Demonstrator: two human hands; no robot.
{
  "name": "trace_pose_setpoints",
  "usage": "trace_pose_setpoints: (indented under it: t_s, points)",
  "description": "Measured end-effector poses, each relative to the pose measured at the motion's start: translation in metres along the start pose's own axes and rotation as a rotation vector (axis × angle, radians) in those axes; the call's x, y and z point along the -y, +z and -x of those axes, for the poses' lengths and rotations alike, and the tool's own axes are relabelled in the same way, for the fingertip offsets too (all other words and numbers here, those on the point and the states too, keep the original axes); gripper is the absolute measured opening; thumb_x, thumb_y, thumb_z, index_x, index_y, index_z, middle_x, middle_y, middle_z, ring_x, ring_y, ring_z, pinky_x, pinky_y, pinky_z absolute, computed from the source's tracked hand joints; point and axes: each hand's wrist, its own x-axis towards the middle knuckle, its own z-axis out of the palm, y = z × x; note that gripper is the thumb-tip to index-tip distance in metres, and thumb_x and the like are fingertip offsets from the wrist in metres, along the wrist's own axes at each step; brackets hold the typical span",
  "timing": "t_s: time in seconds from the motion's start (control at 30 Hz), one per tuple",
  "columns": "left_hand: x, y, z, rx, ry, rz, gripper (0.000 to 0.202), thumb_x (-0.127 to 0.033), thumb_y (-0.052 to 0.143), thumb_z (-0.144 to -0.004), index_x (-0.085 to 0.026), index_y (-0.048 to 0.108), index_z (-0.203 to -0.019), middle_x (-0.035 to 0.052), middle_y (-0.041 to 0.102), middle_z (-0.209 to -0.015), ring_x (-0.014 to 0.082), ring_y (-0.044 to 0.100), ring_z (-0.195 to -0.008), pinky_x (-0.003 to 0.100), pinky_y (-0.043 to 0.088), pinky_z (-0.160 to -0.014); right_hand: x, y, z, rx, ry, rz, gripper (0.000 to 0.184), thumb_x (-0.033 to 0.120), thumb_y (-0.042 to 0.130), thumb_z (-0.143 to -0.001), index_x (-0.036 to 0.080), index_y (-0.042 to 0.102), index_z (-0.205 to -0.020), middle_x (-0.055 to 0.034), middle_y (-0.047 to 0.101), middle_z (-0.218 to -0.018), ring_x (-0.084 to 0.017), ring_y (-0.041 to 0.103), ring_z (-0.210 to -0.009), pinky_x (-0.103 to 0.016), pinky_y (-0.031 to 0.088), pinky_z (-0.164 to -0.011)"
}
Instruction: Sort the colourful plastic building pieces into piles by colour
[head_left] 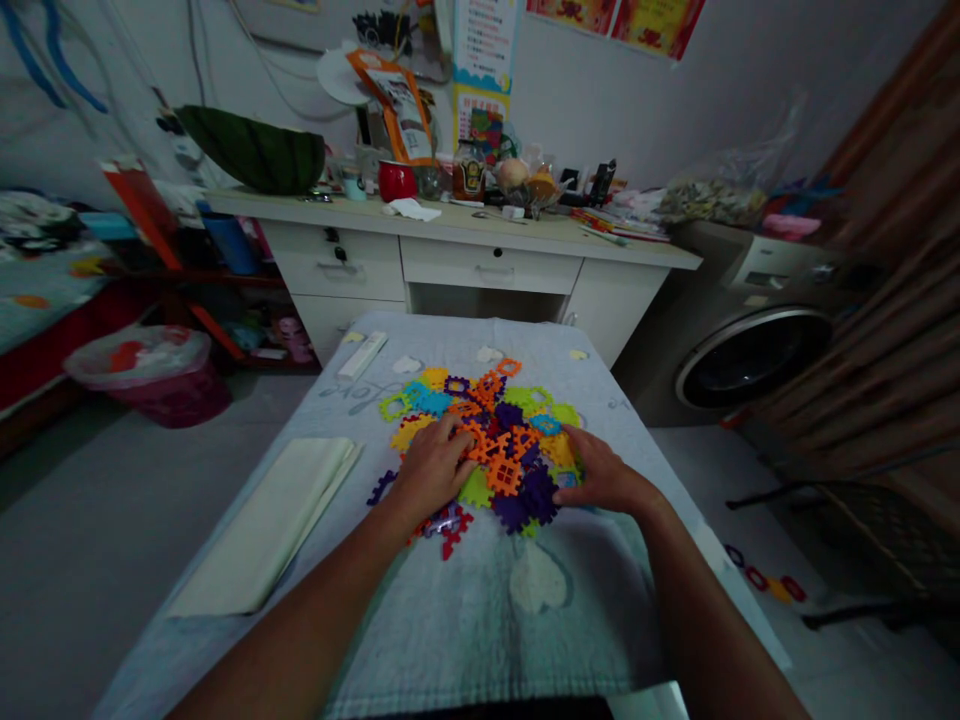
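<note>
A heap of colourful plastic interlocking pieces (pixel 504 474) lies in the middle of the cloth-covered table (pixel 465 620). Orange, purple, yellow, green, blue and red pieces overlap in it, many with notched edges. My left hand (pixel 436 462) rests on the heap's left side, its fingers spread over orange and yellow pieces. At the right edge, my right hand (pixel 600 472) touches the pile, thumb and fingers apart beside yellow and purple pieces. Neither hand visibly grips a piece. Some pieces under my palms and fingertips are hidden.
A folded cream cloth (pixel 262 530) and a white remote-like object (pixel 363 354) lie on the table's left. Behind stands a white desk (pixel 487 262) crowded with jars and a cut watermelon (pixel 255 150). A washing machine (pixel 739 310) is at right, a pink bin (pixel 161 385) at left.
</note>
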Motion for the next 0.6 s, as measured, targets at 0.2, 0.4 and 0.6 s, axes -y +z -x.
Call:
trace_pose_setpoints:
  t_s: [0.2, 0.4, 0.6]
  points:
    - [0.01, -0.002, -0.001, -0.224, -0.155, 0.202, 0.005, -0.027, 0.057, -0.083, -0.022, 0.058, -0.085, 0.0074, 0.051, -0.115, 0.0237, 0.058, -0.105, 0.039, 0.05, -0.09, 0.047, 0.017, -0.038, -0.136, -0.115, 0.02, 0.101, 0.044, 0.082, -0.063, 0.016, 0.034, -0.147, -0.0207, 0.045, -0.144, -0.035, 0.041, -0.133, -0.052, 0.031, -0.108]
    - [0.024, -0.003, 0.0, -0.233, -0.127, 0.226, 0.03, -0.025, 0.057, -0.083, -0.022, 0.058, -0.112, 0.0083, 0.055, -0.122, 0.0247, 0.054, -0.116, 0.041, 0.044, -0.102, 0.073, 0.011, -0.071, -0.203, -0.094, 0.075, 0.063, 0.024, 0.074, -0.072, 0.017, 0.053, -0.131, -0.0135, 0.063, -0.122, -0.027, 0.057, -0.112, -0.042, 0.037, -0.099]
    - [0.029, 0.002, 0.006, -0.145, -0.141, 0.066, 0.049, -0.04, 0.065, -0.08, -0.022, 0.055, -0.125, 0.0125, 0.049, -0.139, 0.0323, 0.046, -0.127, 0.051, 0.037, -0.106, 0.084, -0.003, -0.099, -0.268, -0.093, 0.013, 0.025, 0.019, 0.067, -0.076, 0.017, 0.067, -0.1, -0.0077, 0.069, -0.099, -0.021, 0.06, -0.093, -0.033, 0.042, -0.087]
